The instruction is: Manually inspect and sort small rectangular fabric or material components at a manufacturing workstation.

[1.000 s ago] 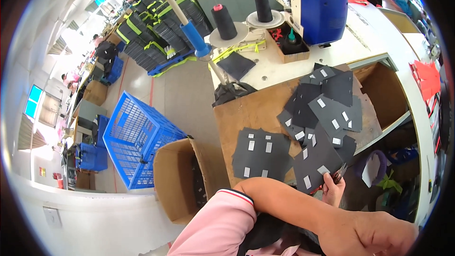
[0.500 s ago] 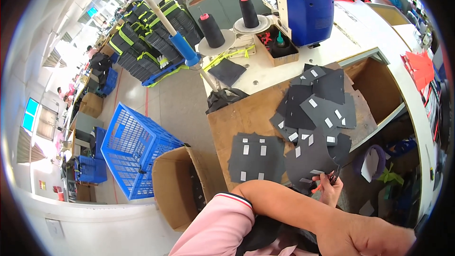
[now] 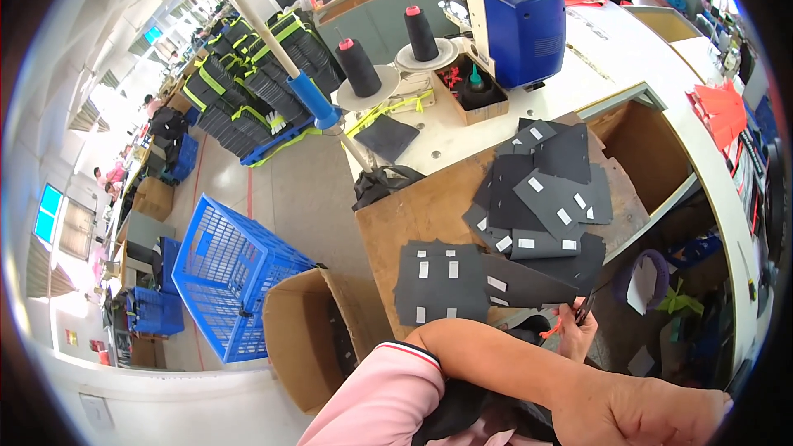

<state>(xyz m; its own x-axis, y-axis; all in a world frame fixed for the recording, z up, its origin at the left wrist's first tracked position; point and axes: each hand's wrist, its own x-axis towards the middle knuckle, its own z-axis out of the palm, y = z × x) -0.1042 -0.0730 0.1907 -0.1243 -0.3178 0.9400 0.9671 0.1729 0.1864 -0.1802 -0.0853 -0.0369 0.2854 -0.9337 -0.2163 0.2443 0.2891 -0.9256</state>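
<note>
My left arm, in a pink sleeve, crosses low in front of me. My left hand (image 3: 652, 413) is at the lower right with its fingers curled in; what they hold, if anything, is hidden. Beyond the forearm, my right hand (image 3: 576, 330) grips small dark thread snips (image 3: 585, 308) with an orange end, and pinches the edge of a dark fabric piece (image 3: 533, 277) with white patches. That piece bends across the wooden board (image 3: 413, 206). Left of it lies a neat stack of dark pieces (image 3: 438, 285); behind it is a loose pile of them (image 3: 541, 173).
A blue and white sewing machine (image 3: 516, 29), two black thread cones (image 3: 357, 68) and a small box (image 3: 475, 91) with a green-tipped bottle stand beyond the board. A carton (image 3: 306, 330) and a blue crate (image 3: 239, 277) are at left, and an open drawer (image 3: 640, 149) at right.
The fabric piece in my right hand has swung down and flattened, uncovering a curled piece behind it. Both hands stay nearly in place; the whole view has shifted slightly.
</note>
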